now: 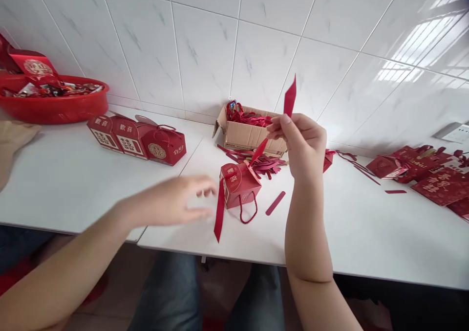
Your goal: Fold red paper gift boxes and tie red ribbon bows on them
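A small red gift box (246, 180) with a twisted cord handle (249, 218) stands on the white table in front of me. A red ribbon (220, 212) runs over the box, one end hanging down its left side. The ribbon's other end rises to my right hand (300, 143), which pinches it between thumb and fingers above the box. My left hand (176, 199), slightly blurred, is just left of the box with fingers apart and nothing in it. A single dark red strip (275, 203) lies right of the box.
Behind the gift box, a cardboard box (252, 136) holds red ribbons, with more strips (269, 165) before it. Several red boxes (137, 138) stand in a row at left, near a red basin (54, 103) of wrapped sweets. Red packages (436, 177) lie at right. A tiled wall closes the back.
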The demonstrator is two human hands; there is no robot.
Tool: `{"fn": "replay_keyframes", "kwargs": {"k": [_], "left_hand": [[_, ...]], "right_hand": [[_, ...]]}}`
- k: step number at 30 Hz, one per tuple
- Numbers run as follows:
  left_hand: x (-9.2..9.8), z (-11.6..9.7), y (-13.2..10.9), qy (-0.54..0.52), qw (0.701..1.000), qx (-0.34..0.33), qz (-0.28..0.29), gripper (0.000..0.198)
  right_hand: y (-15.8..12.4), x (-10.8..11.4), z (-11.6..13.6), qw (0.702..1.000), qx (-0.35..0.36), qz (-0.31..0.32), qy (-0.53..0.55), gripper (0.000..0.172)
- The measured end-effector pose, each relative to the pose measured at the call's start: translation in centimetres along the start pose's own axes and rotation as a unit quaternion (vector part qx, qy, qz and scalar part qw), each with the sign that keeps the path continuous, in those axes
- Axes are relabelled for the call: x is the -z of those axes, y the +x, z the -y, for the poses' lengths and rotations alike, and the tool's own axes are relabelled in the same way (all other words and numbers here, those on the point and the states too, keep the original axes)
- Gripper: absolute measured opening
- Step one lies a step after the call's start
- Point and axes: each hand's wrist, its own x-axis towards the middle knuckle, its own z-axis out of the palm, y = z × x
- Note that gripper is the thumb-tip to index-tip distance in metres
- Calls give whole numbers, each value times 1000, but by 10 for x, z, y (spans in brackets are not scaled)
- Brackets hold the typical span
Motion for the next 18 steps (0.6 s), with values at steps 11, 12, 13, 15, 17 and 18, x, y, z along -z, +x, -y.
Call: {"fn": "replay_keyframes", "kwargs": {"k": [11, 12, 13, 15, 17, 18], "left_hand": [[-96, 21, -54, 86, 988, -126, 10, 16], [-97, 22, -56, 96, 985, -140, 2, 15], [-98, 23, -57, 106, 983, -150, -4, 14], [-100, 23, -59, 118, 980, -160, -20, 16], [-102, 24, -61, 122, 977, -168, -41, 18], [-102, 24, -61, 121, 976, -174, -49, 18]], "right_hand": [[7, 24, -17, 998, -12, -63, -17, 32], [8, 26, -18, 998, -12, -67, -17, 32], [8, 28, -18, 997, -15, -72, -16, 33], [8, 31, -19, 996, -21, -82, -12, 33], [9, 32, -18, 996, -23, -88, -14, 33], [9, 32, -18, 996, -20, -91, -18, 33]]}}
